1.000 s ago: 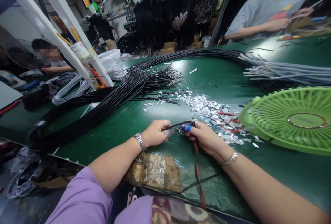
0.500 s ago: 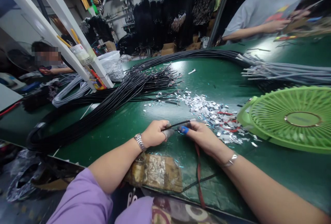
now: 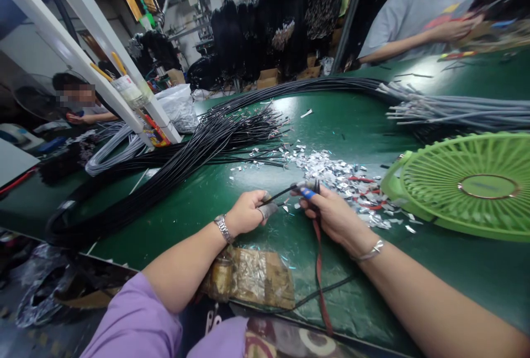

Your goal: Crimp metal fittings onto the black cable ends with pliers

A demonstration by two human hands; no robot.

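My left hand (image 3: 247, 213) is closed on a thin black cable (image 3: 280, 194), holding it between thumb and fingers. Grey coverings wrap some of its fingertips. At the cable's other end, my right hand (image 3: 333, 212) pinches it, with blue tape around one digit. A small dark piece stands up by the right fingers, too unclear to name. Below that hand a dark red strip (image 3: 318, 261) hangs down to the table's front edge; its upper end is hidden at the palm. Silvery foil scraps (image 3: 327, 167) lie just beyond the right hand.
A long bundle of black cables (image 3: 165, 192) curves across the green table (image 3: 174, 247) at left. Grey cables (image 3: 455, 110) lie at back right, behind a green fan (image 3: 488, 187). A taped cardboard piece (image 3: 269, 281) sits at the front edge. Two co-workers sit beyond.
My right hand has shifted slightly, its fingers now more curled at the cable's end, where a dark piece shows. My left hand stays nearly in place, still holding the cable.
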